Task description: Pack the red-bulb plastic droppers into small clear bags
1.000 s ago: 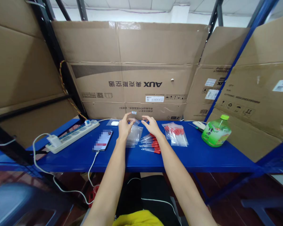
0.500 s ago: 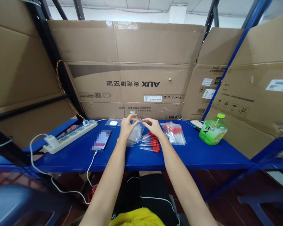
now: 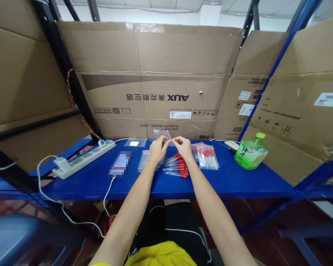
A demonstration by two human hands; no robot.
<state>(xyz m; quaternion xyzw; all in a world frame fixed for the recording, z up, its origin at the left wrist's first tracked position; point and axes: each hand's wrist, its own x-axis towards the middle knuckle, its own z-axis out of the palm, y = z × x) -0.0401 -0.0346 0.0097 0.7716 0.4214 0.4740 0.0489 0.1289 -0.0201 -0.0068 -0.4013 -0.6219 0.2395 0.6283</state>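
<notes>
A clear plastic zip bag stands up at the back of the blue table, pinched by both hands along its near edge. My left hand is closed on its left part, thumb and fingertips together. Close beside it, my right hand is closed on the bag's right part. Below my hands lies a pile of clear pipettes with red bulbs. To the left, partly under my left hand, are flat clear bags. Bags holding red-bulbed pipettes lie right of my right hand.
A phone on a white cable and a power strip lie at the left. A white earphone case sits behind the phone. At the right stands a green drink bottle. Cardboard sheets wall in the table.
The bag has swung from low between my hands to upright beyond them. My hands have come closer together, and the flat bags at the left show more.
</notes>
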